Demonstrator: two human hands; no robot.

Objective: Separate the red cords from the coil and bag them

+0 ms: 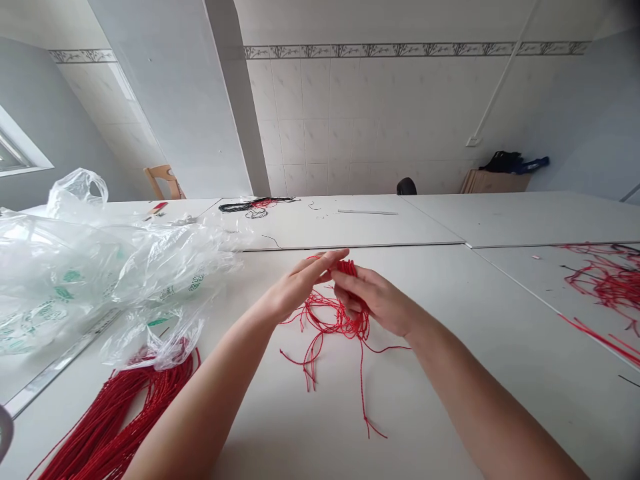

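While my right hand [374, 293] grasps looped red-cord bundle [349, 267], long axis pointing away, left hand [299, 285] lies just left, grip unclear.

Hands [300, 283] [375, 297], two; red cord bundles [357, 325] [95, 427] [617, 288], three; black cord bundle [237, 207], one; bags [55, 280] [167, 267], perhaps two, overlapping; wooden chair [159, 171], one; socket [473, 141], one.

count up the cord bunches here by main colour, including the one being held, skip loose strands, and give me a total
Mainly red: 3 (held bunch, skein at lower left, tangle at right edge)
Mainly black: 1 (bundle on the far tabletop, with some red mixed in)
Total: 4
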